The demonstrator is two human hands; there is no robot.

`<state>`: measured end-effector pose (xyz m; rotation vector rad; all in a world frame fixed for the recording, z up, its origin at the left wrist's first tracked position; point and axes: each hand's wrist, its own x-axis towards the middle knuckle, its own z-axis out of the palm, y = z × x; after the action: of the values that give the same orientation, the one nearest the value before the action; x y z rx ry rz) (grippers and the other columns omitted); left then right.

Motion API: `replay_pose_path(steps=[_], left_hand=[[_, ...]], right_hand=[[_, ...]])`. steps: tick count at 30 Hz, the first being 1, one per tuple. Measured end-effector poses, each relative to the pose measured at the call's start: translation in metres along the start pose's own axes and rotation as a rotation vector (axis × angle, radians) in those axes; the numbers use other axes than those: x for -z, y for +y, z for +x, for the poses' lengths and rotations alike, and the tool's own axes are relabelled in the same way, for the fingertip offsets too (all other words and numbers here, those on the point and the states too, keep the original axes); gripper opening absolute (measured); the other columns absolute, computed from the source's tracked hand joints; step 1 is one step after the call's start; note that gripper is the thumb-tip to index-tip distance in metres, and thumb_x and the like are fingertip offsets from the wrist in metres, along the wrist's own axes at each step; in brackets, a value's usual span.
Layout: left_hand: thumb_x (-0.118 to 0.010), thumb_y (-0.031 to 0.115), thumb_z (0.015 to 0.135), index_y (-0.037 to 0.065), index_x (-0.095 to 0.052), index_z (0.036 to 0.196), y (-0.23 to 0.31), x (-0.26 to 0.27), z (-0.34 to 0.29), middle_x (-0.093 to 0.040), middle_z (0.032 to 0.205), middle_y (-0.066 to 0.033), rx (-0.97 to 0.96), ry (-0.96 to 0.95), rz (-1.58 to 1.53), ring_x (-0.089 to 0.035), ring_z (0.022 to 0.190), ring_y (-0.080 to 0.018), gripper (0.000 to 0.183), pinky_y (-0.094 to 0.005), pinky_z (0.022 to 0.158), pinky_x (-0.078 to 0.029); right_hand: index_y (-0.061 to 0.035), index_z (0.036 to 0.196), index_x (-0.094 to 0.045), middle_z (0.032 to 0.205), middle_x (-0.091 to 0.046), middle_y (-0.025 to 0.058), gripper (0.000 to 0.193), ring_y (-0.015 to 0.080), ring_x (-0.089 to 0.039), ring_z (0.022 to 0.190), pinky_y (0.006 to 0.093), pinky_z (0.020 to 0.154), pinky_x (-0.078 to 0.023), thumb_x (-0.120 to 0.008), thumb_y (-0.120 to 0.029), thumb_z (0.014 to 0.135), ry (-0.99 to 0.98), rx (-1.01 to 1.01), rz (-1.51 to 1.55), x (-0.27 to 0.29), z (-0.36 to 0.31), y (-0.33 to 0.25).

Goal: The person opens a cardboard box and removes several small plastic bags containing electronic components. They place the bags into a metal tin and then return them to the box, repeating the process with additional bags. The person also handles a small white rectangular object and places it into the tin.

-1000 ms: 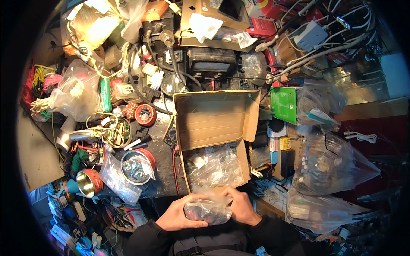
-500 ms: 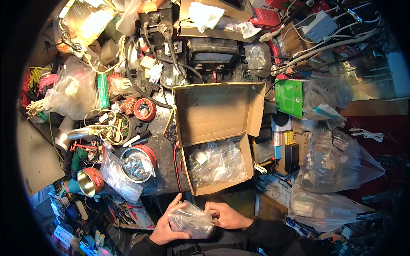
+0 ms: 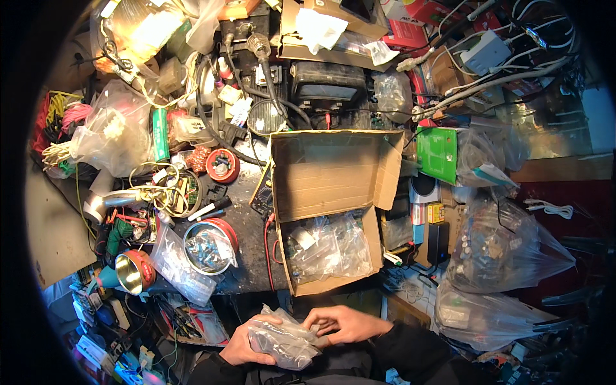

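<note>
My left hand is wrapped round a clear, crumpled plastic bag, held low in front of me at the bench's front edge. What lies inside the bag I cannot make out. On its right side my right hand grips the bag's edge with bent fingers, the fingertips partly hidden by the plastic. Just beyond both hands stands an open cardboard box, its lid tipped back. Several clear bags of small parts fill its bottom.
Left of the box are a round tin of small parts, a red-rimmed copper-coloured cup and a flat clear bag. Large filled plastic bags hang at the right. A black lamp-like unit stands behind the box.
The bag has tilted and dropped slightly toward me in my left hand. My right hand has turned, fingers reaching further over the bag's edge. The whole view has shifted slightly.
</note>
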<state>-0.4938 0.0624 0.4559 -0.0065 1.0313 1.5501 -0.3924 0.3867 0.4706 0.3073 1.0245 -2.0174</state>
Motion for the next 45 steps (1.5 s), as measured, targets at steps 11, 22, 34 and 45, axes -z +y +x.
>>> replay_pose_path(steps=[11,22,34,45], left_hand=[[-0.108,0.019,0.072,-0.001,-0.058,0.151,-0.015,0.006,-0.002,-0.058,0.152,-0.0107,0.005,0.103,-0.106,-0.058,0.144,-0.0245,0.096,-0.0423,0.123,-0.044],[-0.107,0.017,0.072,-0.001,-0.057,0.152,-0.019,0.003,0.001,-0.059,0.151,-0.0111,0.0,0.095,-0.152,-0.059,0.143,-0.0245,0.095,-0.0428,0.124,-0.045],[-0.107,0.021,0.072,-0.001,-0.056,0.153,-0.025,0.009,0.001,-0.059,0.153,-0.0128,-0.003,0.088,-0.129,-0.058,0.145,-0.0255,0.098,-0.0433,0.124,-0.044],[-0.108,0.024,0.072,-0.001,-0.057,0.153,-0.023,0.017,-0.006,-0.058,0.154,-0.0121,-0.018,0.107,-0.126,-0.058,0.145,-0.0253,0.099,-0.0433,0.125,-0.044]], right_hand=[[0.0023,0.123,-0.071,0.098,-0.081,0.0154,0.051,0.0161,-0.079,0.093,0.0337,0.078,-0.06,-0.092,-0.034,0.093,1.134,-0.009,-0.472,0.109,0.092,0.008],[-0.0018,0.113,-0.063,0.169,-0.051,0.0261,0.021,0.0307,-0.055,0.151,0.0475,0.123,-0.048,-0.069,-0.01,0.096,0.514,0.545,0.623,0.11,0.041,0.001],[-0.0024,0.1,-0.058,0.17,-0.045,0.0367,0.016,0.0395,-0.067,0.135,0.0586,0.114,-0.057,-0.066,-0.015,0.092,0.21,0.581,0.985,0.068,0.01,-0.02],[-0.0093,0.089,-0.05,0.169,-0.046,0.0381,0.016,0.0455,-0.066,0.135,0.0685,0.112,-0.057,-0.066,-0.014,0.09,0.266,0.533,0.949,0.049,0.024,-0.035]])
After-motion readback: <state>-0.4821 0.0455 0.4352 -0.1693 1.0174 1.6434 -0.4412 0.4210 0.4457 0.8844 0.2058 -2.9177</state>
